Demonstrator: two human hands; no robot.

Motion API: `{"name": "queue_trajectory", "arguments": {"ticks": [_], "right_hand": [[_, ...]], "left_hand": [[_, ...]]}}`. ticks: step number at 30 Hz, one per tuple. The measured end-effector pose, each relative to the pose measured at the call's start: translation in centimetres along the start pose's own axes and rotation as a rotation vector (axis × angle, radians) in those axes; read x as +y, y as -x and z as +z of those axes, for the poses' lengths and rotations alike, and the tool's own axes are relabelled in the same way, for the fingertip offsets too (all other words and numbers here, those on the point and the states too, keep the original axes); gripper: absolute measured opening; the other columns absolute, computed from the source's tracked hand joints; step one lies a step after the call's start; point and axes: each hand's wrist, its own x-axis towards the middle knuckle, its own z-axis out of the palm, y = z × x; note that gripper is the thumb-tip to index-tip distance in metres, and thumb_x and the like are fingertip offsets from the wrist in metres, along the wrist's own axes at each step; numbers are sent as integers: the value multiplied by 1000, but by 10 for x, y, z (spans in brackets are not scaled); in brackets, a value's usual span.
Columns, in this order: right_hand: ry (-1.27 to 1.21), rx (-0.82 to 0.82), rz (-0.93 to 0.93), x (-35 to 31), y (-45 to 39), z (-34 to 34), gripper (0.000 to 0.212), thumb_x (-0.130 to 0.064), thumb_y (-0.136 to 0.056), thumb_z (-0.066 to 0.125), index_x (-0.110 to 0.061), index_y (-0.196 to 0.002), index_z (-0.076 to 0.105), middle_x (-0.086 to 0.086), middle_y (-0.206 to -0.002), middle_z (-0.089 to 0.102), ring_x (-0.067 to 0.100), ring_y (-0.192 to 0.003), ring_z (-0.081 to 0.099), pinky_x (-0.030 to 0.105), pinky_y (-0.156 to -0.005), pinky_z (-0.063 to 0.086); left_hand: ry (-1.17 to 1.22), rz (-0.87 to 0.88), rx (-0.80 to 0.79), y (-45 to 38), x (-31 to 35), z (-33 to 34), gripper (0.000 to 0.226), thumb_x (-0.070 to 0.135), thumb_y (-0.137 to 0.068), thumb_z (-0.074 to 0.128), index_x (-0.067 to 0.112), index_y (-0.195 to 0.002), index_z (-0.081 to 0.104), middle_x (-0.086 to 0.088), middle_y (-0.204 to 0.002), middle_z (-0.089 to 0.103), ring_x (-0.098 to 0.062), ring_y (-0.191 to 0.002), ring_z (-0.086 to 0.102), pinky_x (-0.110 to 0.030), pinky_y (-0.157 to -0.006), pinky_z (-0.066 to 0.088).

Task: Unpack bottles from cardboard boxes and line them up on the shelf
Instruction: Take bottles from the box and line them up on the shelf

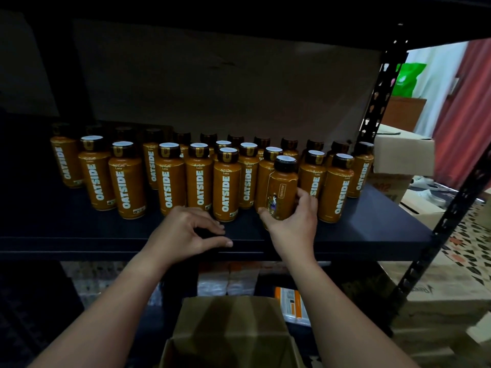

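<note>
- right hand (pixel 292 221) wraps its fingers (pixel 308 200) round a bottle (pixel 283 192) at centre right, label turned away — it sits tight between neighbours (pixel 225 187), so a nudge could topple them.
- left hand (pixel 186 232) holds nothing, fingers loosely curled at the shelf (pixel 372 224) edge.
- box (pixel 231 330) waits at bottom centre.

Orange bottles (pixel 226 185) on shelf (pixel 372 229): roughly two dozen, back row too dark to count exactly. Cardboard box (pixel 231 328) below: one. Hands: two.
</note>
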Motion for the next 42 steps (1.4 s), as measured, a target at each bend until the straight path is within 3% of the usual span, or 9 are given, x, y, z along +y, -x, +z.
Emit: {"name": "queue_trajectory", "arguments": {"ticks": [6, 11, 13, 15, 18, 23, 27, 32, 42], "right_hand": [[-24, -18, -37, 1, 1, 0, 75, -31, -80, 82, -27, -141, 39, -6, -138, 40, 13, -131, 42, 34, -109, 41], [-50, -7, -26, 3, 0, -1, 70, -30, -77, 85, -32, -132, 41, -7, -133, 46, 10, -120, 48, 19, -91, 40], [-69, 14, -6, 3, -1, 2, 70, -30, -74, 88, -38, -122, 38, -8, -129, 47, 11, -115, 52, 18, -88, 45], [-72, 45, 11, 3, -2, 5, 73, -31, -70, 90, -40, -118, 36, -8, -127, 48, 12, -114, 54, 28, -92, 52], [-60, 76, 30, 3, -3, 8, 74, -31, -70, 90, -40, -117, 33, -6, -132, 47, 16, -123, 52, 37, -102, 51], [-29, 107, 35, 1, -3, 10, 74, -32, -73, 89, -37, -114, 29, -2, -131, 46, 18, -125, 48, 30, -94, 47], [7, 145, 10, 1, -3, 12, 77, -36, -70, 91, -35, -114, 27, -2, -132, 46, 17, -126, 46, 37, -100, 48], [10, 138, -10, 0, -4, 11, 79, -41, -69, 91, -31, -119, 30, -4, -131, 45, 9, -119, 41, 28, -96, 41], [-16, 91, -33, 3, -1, 6, 84, -50, -73, 85, -28, -136, 33, -8, -137, 42, 12, -128, 42, 39, -106, 45]], "left_hand": [[5, -10, -6, 0, 1, 0, 27, 47, -74, 85, 25, -88, 83, 17, -92, 76, 5, -89, 70, -23, -78, 59], [2, -8, -2, 0, 1, 1, 26, 45, -74, 87, 24, -88, 83, 17, -91, 76, 5, -89, 70, -26, -77, 60], [2, -11, 4, 0, 1, 1, 26, 46, -74, 87, 24, -88, 83, 17, -91, 76, 5, -89, 71, -27, -77, 61], [1, -22, 14, 0, 0, 2, 27, 47, -73, 86, 24, -87, 83, 17, -91, 76, 4, -89, 71, -28, -78, 61], [-2, -26, 21, 0, -1, 3, 26, 47, -73, 87, 25, -87, 83, 17, -91, 76, 4, -89, 71, -30, -78, 61], [1, -29, 23, 1, -2, 3, 25, 46, -73, 88, 26, -86, 83, 18, -90, 76, 4, -89, 71, -31, -78, 61], [0, -28, 24, 0, -1, 3, 25, 47, -73, 88, 27, -86, 83, 19, -90, 76, 4, -90, 71, -32, -78, 61], [-11, -22, 22, 0, -1, 2, 26, 47, -73, 87, 26, -87, 83, 18, -91, 76, 4, -90, 71, -30, -78, 61], [-154, 98, -28, 3, 2, -2, 33, 52, -86, 74, 22, -98, 82, 11, -98, 77, 4, -92, 69, -27, -78, 60]]}}
